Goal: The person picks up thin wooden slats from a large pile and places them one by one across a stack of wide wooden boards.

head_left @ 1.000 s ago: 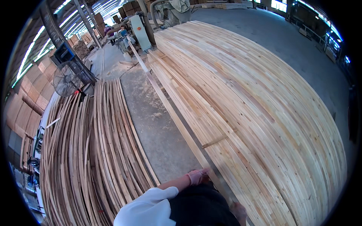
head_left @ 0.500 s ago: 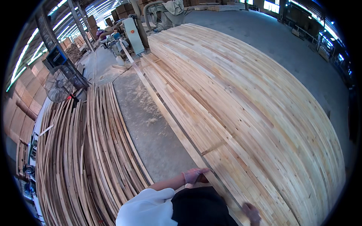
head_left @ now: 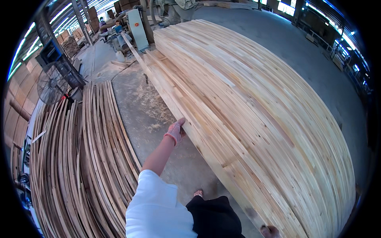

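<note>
A long, narrow wooden board [head_left: 214, 162] runs from near my body toward the machine at the far left, along the left side of a broad stack of wooden boards [head_left: 254, 103]. My left hand [head_left: 176, 131], in a pinkish glove, reaches forward with its fingers closed over the board's left edge. Low in the view, my right hand [head_left: 270, 231] is curled at the near part of the same board. The picture's rim cuts off part of that hand.
Long thin wood strips [head_left: 107, 131] lie piled on the floor at left. Behind them stands a fan [head_left: 52, 82] beside a post. A pale machine cabinet [head_left: 137, 29] is at the far end, with a person [head_left: 102, 25] beyond. Shavings [head_left: 152, 103] litter the floor.
My left hand has moved forward along the board, and my arm is now stretched out. The board has shifted right, closing the dark gap beside the stack. My right hand stays near the bottom.
</note>
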The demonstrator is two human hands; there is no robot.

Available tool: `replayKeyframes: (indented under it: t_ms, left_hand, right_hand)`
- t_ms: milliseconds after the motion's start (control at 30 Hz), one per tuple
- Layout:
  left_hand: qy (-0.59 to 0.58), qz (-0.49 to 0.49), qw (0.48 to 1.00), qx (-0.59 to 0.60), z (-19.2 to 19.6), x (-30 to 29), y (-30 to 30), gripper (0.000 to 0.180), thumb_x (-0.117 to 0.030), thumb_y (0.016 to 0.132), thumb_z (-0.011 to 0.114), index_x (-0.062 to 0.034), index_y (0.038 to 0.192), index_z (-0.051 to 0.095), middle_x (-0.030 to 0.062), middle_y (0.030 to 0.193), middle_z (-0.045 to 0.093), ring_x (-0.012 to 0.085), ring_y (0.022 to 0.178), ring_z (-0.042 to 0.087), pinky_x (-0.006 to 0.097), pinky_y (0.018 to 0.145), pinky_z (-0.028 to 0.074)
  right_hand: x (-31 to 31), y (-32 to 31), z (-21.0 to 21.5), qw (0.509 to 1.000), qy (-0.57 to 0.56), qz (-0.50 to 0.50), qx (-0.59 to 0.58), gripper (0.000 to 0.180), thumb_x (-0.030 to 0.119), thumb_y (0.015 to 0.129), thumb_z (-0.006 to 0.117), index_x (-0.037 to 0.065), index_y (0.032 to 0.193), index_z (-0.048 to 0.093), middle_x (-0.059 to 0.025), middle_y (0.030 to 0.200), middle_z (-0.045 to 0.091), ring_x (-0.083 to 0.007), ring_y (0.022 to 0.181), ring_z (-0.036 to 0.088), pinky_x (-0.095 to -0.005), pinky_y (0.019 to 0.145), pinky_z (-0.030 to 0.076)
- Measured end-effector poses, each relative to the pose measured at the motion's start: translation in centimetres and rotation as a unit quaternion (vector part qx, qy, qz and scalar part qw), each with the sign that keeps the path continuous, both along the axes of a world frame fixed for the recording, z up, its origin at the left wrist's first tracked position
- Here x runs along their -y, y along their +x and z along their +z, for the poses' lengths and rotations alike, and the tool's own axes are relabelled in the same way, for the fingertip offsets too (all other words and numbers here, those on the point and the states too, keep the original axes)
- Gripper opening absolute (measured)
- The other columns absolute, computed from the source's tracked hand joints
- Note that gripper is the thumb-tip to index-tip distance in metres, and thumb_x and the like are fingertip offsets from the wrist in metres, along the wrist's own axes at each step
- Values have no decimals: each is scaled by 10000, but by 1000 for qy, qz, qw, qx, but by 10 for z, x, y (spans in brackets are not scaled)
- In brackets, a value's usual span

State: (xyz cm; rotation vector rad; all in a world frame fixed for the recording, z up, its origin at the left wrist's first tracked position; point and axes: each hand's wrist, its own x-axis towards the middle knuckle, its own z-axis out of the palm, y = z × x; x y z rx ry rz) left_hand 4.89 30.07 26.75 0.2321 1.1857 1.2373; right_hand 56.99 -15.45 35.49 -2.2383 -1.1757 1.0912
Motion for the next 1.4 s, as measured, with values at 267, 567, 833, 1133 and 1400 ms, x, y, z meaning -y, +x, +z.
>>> replayKeyframes:
  t_ms: [267,567,833,1133,1400]
  left_hand:
    - [106,-365,903,199,-98,79,15,572,-352,877,612,-106,1363,439,105,1280,557,250,1158,545,465,1017,396]
    - [169,-643,726,175,-74,207,167,335,-221,856,630,-22,1122,582,84,1075,628,210,990,597,324,908,465]
    - [-51,-392,916,72,-100,130,71,324,-341,891,611,-79,1081,598,52,936,662,173,835,641,346,786,536]
    - [-61,-268,953,128,-88,117,37,502,-454,867,612,-25,1120,551,133,1074,629,248,989,618,424,963,479]
    - [-110,-524,834,132,-52,227,186,495,-307,838,671,-6,1203,528,111,1123,614,246,1038,585,368,949,453]
  right_hand:
    - [-153,-148,-10,989,-35,12,143,496,506,723,677,34,875,694,-139,750,669,-251,733,649,-363,689,491]
    - [-242,-228,-31,970,168,177,-18,483,416,798,660,60,1122,623,-154,1059,656,-291,1003,625,-358,857,488]
    - [-141,-103,-100,961,-108,179,180,542,540,829,544,108,1142,640,-129,1144,640,-293,1077,595,-397,948,442]
    - [-108,-84,-57,989,-143,23,-7,524,562,789,610,88,994,699,-109,883,683,-215,846,638,-338,804,479]
    - [-211,-126,-136,968,30,242,-65,418,488,859,514,125,998,667,-148,931,666,-335,926,621,-425,832,475]
